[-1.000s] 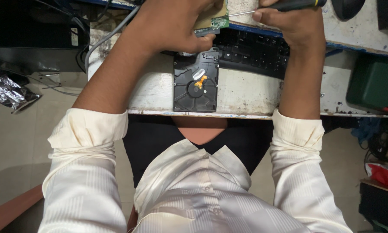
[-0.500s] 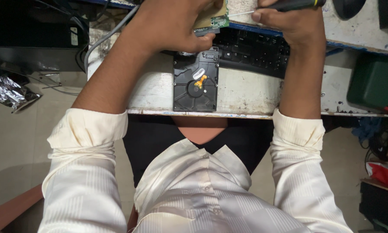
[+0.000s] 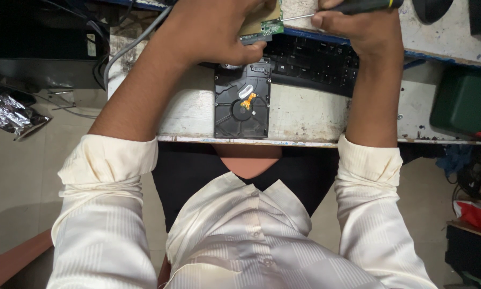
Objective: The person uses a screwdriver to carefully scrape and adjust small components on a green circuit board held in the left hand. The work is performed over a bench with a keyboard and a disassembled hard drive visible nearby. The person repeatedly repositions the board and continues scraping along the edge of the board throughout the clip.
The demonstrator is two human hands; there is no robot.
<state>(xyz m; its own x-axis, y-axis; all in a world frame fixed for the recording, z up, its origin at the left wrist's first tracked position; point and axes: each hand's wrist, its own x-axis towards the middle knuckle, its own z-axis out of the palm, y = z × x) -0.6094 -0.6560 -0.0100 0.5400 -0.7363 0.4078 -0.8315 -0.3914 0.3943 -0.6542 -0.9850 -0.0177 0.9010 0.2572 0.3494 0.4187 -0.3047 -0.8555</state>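
My left hand [image 3: 211,29] grips a small green circuit board [image 3: 266,27] at the top of the head view. My right hand [image 3: 358,29] is closed around a dark-handled screwdriver [image 3: 369,5] whose thin metal shaft [image 3: 296,17] points left, with its tip at the board. Just below my left hand, a black hard drive [image 3: 242,101] lies flat near the front edge of the worn white table [image 3: 304,115], an orange ribbon at its middle. My forearms come out of rolled cream shirt sleeves.
A black keyboard [image 3: 312,64] lies behind the drive, under my hands. A dark green box [image 3: 465,104] stands at the table's right end. Grey and black cables [image 3: 128,45] hang off the left end, with crumpled foil [image 3: 10,115] on the floor. A black round object [image 3: 432,8] sits at top right.
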